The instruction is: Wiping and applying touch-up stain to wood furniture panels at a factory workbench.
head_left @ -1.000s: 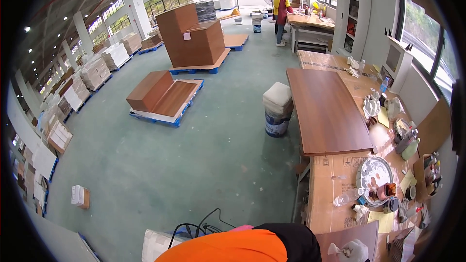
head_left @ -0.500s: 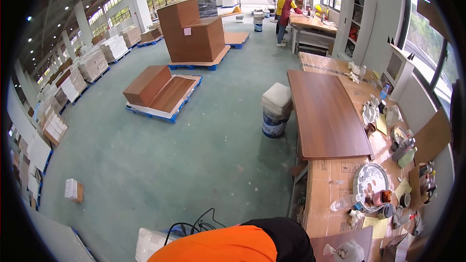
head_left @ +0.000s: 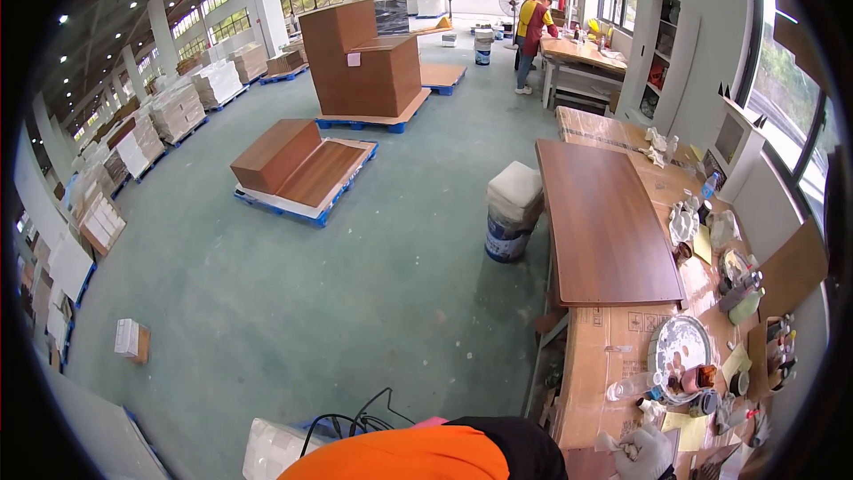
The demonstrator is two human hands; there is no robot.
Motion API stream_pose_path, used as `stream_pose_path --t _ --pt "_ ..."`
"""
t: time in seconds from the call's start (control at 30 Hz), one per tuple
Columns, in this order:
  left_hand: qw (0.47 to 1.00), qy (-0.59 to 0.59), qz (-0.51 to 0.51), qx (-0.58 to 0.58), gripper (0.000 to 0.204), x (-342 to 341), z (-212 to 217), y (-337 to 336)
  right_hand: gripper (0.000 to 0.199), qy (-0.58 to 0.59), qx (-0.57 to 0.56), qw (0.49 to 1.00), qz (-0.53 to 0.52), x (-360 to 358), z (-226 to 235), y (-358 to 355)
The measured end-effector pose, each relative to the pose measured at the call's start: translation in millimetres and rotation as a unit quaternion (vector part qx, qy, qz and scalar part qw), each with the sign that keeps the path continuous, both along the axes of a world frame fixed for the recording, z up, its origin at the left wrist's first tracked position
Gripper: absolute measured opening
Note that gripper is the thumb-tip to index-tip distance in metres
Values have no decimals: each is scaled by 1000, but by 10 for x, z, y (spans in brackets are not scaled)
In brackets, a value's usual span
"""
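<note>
My right hand [head_left: 647, 455], in a pale glove, is at the lower right over a brown panel [head_left: 588, 464]. Its fingers are curled round a crumpled white rag [head_left: 629, 450]. Beside the hand lie a sheet of yellow sandpaper [head_left: 691, 432] and a clear plastic bottle [head_left: 633, 386]. Farther off is a round, paint-smeared tray [head_left: 668, 340] with a jar of reddish-brown liquid [head_left: 698, 379] at its near edge. My left hand is out of the picture; an orange and black sleeve [head_left: 418, 455] fills the bottom edge.
A large brown panel [head_left: 609, 222] lies on the cardboard-covered bench [head_left: 591, 347]. Left of it stands a covered bucket [head_left: 508, 236]. Brown boards [head_left: 277, 156] rest on blue pallets. Black cables [head_left: 378, 409] loop near my sleeve. A co-worker [head_left: 533, 31] stands at a far bench.
My gloved right hand has moved forward over the near panel, toward the yellow sheet. The whole view has shifted slightly, with the bench sitting lower in the picture.
</note>
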State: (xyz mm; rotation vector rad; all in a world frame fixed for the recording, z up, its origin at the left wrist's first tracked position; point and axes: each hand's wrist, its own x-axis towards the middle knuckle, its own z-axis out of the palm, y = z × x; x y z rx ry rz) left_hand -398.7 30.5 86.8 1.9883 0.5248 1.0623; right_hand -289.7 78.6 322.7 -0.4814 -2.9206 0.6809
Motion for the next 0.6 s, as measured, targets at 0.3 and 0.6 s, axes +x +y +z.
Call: stream_pose_path --t 0.3,0.6 --pt "1000 0 -13 3 29 -45 30 50 6 4 10 1000 25 -145 4 -35" --pt "1000 1 -22 2 31 -50 54 66 6 26 5 999 24 -169 -8 -126"
